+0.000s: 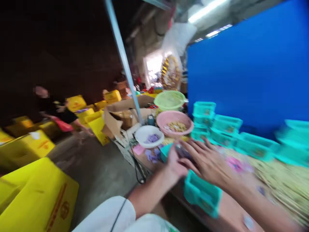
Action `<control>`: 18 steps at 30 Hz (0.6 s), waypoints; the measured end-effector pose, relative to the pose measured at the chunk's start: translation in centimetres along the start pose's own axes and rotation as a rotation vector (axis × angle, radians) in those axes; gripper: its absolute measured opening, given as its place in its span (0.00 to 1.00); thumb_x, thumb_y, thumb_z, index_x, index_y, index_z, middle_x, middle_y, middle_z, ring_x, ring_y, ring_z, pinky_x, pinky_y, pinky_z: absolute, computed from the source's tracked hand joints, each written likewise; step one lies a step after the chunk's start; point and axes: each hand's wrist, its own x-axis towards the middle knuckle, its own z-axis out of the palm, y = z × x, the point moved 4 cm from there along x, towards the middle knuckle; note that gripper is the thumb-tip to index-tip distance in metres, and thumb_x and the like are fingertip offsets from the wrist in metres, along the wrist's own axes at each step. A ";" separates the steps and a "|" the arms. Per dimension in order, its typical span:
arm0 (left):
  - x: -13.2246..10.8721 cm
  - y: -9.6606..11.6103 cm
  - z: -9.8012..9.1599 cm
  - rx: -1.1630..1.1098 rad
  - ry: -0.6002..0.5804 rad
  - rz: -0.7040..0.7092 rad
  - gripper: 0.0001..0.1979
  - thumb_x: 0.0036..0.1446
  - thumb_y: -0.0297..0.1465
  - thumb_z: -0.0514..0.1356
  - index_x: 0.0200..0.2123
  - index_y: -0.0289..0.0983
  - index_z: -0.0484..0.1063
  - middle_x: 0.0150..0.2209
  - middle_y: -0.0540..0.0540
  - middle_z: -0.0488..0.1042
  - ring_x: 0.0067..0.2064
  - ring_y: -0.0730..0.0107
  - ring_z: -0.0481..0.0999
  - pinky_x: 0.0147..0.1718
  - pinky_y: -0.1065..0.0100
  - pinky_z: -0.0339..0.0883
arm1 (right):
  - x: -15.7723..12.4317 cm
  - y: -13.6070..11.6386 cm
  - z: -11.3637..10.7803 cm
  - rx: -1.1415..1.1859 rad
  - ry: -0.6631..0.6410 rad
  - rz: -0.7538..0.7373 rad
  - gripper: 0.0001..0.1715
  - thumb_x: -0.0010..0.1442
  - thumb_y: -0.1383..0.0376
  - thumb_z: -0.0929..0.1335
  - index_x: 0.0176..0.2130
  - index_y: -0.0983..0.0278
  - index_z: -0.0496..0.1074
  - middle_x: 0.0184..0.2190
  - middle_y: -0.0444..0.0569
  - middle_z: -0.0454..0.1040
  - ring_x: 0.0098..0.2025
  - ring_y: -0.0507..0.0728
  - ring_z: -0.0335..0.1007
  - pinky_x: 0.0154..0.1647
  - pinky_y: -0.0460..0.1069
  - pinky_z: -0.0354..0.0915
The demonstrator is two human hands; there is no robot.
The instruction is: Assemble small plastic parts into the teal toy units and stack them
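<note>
My left hand [175, 165] is over the table's near edge, palm turned up and fingers curled about a small dark, shiny thing [182, 152], blurred and partly covered. Above it my right hand [206, 159] reaches across from the right, its fingers stretched out over the dark thing. Just below the hands sits a teal plastic basket [202, 195] at the table edge. Part of another teal container [165, 152] shows behind my left hand. Loose purple pieces [152, 156] lie left of it.
Farther back stand a white bowl [149, 137] with purple pieces, a pink basket [175, 123] and a green basket [170, 100]. Teal baskets [227, 124] line a blue panel [248, 64]. A pole [123, 58] rises at the table's left. Yellow boxes [38, 193] and a person [60, 112] are left.
</note>
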 end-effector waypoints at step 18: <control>-0.5 2.7 4.5 0.757 -0.097 0.690 0.38 0.69 0.54 0.31 0.69 0.41 0.57 0.69 0.43 0.65 0.76 0.57 0.51 0.72 0.52 0.54 | 1.9 0.0 1.3 0.805 0.447 0.588 0.42 0.65 0.42 0.66 0.69 0.59 0.62 0.70 0.54 0.62 0.73 0.64 0.54 0.74 0.63 0.52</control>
